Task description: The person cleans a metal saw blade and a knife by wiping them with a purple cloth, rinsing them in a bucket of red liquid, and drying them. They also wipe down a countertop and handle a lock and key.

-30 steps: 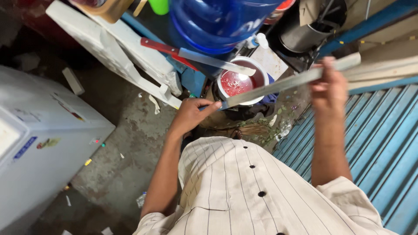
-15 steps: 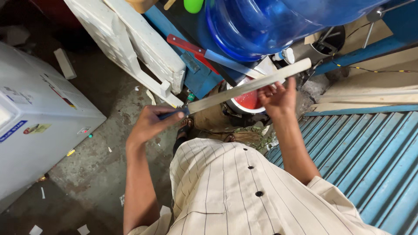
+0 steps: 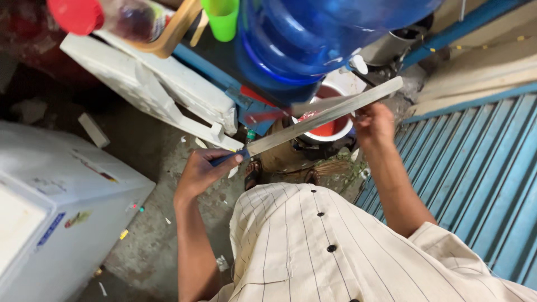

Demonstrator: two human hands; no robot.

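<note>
Left hand (image 3: 202,170) has its fingers wrapped tight on the blade's (image 3: 321,117) blue handle; right hand (image 3: 373,124) pinches it toward 2 o'clock, under the blue jug (image 3: 313,39).

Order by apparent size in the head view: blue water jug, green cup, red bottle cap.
1. blue water jug, by far largest.
2. green cup and red bottle cap look alike; both are cut off, so unranked.

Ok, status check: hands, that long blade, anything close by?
Left hand gripping the blue handle of the long blade. Right hand on the blade's far part. Blue water jug right above it.
</note>
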